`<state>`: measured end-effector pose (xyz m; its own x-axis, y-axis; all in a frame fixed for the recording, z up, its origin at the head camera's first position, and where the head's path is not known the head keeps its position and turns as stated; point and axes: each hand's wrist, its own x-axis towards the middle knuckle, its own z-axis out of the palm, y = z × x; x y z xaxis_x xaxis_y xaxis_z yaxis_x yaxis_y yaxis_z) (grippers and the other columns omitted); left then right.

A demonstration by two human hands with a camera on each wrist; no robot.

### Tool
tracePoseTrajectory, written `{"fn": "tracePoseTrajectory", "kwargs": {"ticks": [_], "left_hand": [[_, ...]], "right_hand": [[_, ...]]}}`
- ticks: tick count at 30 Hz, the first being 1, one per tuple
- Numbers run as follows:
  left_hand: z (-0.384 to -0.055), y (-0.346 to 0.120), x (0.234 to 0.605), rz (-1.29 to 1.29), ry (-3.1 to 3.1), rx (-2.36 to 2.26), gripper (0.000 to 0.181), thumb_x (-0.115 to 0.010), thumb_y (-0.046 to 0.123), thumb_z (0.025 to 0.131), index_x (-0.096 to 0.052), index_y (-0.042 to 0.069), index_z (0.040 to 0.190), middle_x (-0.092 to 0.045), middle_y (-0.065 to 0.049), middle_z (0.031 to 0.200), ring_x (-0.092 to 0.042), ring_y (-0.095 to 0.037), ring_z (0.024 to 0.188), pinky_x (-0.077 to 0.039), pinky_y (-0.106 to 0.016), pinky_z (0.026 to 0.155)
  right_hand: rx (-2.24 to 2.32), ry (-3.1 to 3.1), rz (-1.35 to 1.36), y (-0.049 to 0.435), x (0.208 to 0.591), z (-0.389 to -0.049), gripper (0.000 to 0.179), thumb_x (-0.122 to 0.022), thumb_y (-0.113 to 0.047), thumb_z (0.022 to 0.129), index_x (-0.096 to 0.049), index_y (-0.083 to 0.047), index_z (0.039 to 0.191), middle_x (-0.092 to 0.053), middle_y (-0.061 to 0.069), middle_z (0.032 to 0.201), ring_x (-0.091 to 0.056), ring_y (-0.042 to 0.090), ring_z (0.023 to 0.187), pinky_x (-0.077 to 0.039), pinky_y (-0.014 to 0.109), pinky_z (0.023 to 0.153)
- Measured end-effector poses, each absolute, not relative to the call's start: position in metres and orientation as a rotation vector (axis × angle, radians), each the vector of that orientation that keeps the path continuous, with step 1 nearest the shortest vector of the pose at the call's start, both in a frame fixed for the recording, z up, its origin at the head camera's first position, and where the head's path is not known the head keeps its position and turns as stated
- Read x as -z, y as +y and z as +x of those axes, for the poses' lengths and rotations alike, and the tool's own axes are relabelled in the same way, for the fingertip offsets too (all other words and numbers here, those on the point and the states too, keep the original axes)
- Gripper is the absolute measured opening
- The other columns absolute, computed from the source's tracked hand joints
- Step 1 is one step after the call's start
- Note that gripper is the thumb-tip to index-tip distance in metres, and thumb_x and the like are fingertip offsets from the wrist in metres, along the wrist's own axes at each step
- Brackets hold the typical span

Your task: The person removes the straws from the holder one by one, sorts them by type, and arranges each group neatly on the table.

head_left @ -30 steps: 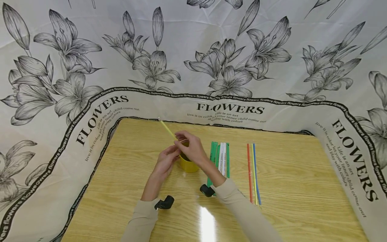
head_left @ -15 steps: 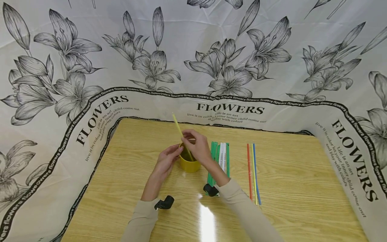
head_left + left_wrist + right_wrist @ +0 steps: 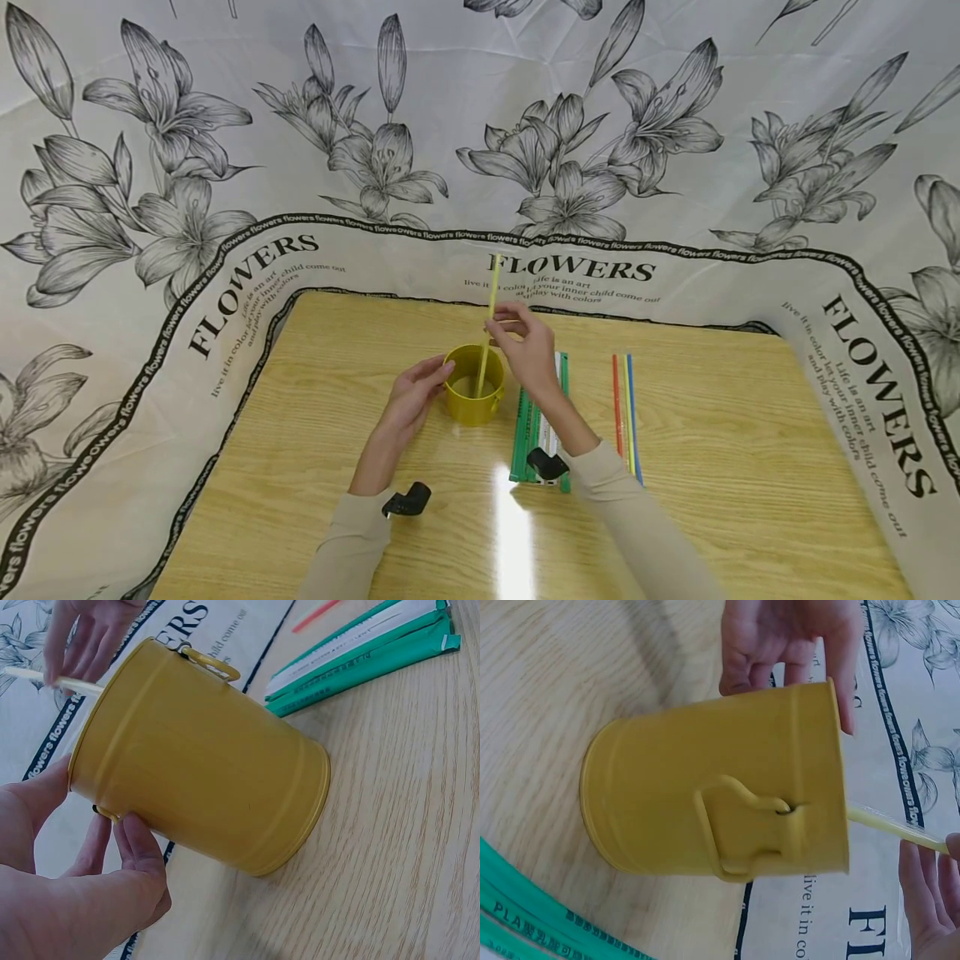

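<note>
A yellow metal bucket (image 3: 472, 413) with small side handles stands upright on the table. My left hand (image 3: 408, 396) holds it at its left side, with the thumb at the rim and fingertips by a handle (image 3: 109, 813) in the left wrist view. A yellow drinking straw (image 3: 492, 292) in a clear wrapper stands in the bucket, its lower end inside and its upper part rising past the rim. Above the bucket's right rim, my right hand (image 3: 531, 350) pinches the straw between thumb and fingers. From both wrist views the straw's lower end is hidden by the bucket wall.
Green and white paper-wrapped straws (image 3: 522, 442) lie right of the bucket, partly under my right forearm. Farther right lie a red straw (image 3: 617, 400), a yellow straw (image 3: 627, 392) and a blue straw (image 3: 633, 408). A flower-print cloth (image 3: 405, 267) borders the wooden table (image 3: 750, 433).
My right hand has moved right with the yellow straw, which has swung from leaning far left to nearly upright in the bucket. The left hand has stayed at the bucket.
</note>
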<state>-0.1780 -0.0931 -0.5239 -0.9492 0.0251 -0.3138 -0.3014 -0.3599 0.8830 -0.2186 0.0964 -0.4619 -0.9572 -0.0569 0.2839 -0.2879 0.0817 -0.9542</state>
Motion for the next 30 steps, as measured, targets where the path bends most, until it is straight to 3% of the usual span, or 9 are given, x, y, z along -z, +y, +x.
{"fn": "tracePoseTrajectory", "kwargs": {"ticks": [2, 12, 20, 26, 30], "left_hand": [[-0.178, -0.093, 0.524, -0.367, 1.643, -2.411, 0.039, -0.070, 0.011, 0.100, -0.061, -0.002, 0.135, -0.061, -0.009, 0.125, -0.054, -0.034, 0.123, -0.048, -0.036, 0.100], [-0.179, -0.094, 0.525, -0.364, 1.633, -2.424, 0.039, -0.071, 0.012, 0.099, -0.062, -0.002, 0.134, -0.061, -0.008, 0.127, -0.054, -0.034, 0.124, -0.046, -0.040, 0.104], [-0.179, -0.093, 0.525, -0.378, 1.640, -2.417, 0.039, -0.071, 0.011, 0.099, -0.062, -0.002, 0.134, -0.060, -0.008, 0.126, -0.055, -0.033, 0.121, -0.048, -0.036, 0.100], [-0.179, -0.093, 0.526, -0.373, 1.640, -2.419, 0.038, -0.071, 0.010, 0.099, -0.062, -0.003, 0.133, -0.061, -0.008, 0.125, -0.055, -0.032, 0.121, -0.051, -0.030, 0.094], [-0.178, -0.093, 0.525, -0.368, 1.637, -2.418, 0.038, -0.071, 0.011, 0.099, -0.062, -0.002, 0.134, -0.060, -0.008, 0.126, -0.054, -0.033, 0.122, -0.051, -0.030, 0.093]], "right_hand": [[-2.020, -2.138, 0.327, 0.101, 0.460, -0.220, 0.027, -0.071, -0.004, 0.097, -0.065, 0.008, 0.121, -0.064, 0.022, 0.110, -0.067, 0.048, 0.098, -0.060, 0.048, 0.082], [-2.258, -1.870, 0.148, 0.120, 0.446, -0.226, 0.034, -0.072, -0.001, 0.096, -0.059, 0.013, 0.124, -0.062, 0.010, 0.105, -0.070, 0.022, 0.091, -0.060, 0.041, 0.084], [-2.364, -1.738, 0.003, 0.131, 0.440, -0.224, 0.038, -0.073, -0.001, 0.095, -0.058, 0.012, 0.127, -0.064, 0.007, 0.103, -0.070, 0.020, 0.093, -0.060, 0.037, 0.083], [-2.381, -1.704, -0.018, 0.140, 0.442, -0.222, 0.026, -0.072, 0.001, 0.095, -0.065, 0.005, 0.119, -0.068, 0.010, 0.103, -0.072, 0.018, 0.090, -0.061, 0.037, 0.081], [-2.368, -1.725, -0.028, 0.148, 0.445, -0.220, 0.027, -0.071, 0.001, 0.096, -0.064, 0.007, 0.121, -0.068, 0.009, 0.104, -0.072, 0.019, 0.091, -0.061, 0.036, 0.081]]}}
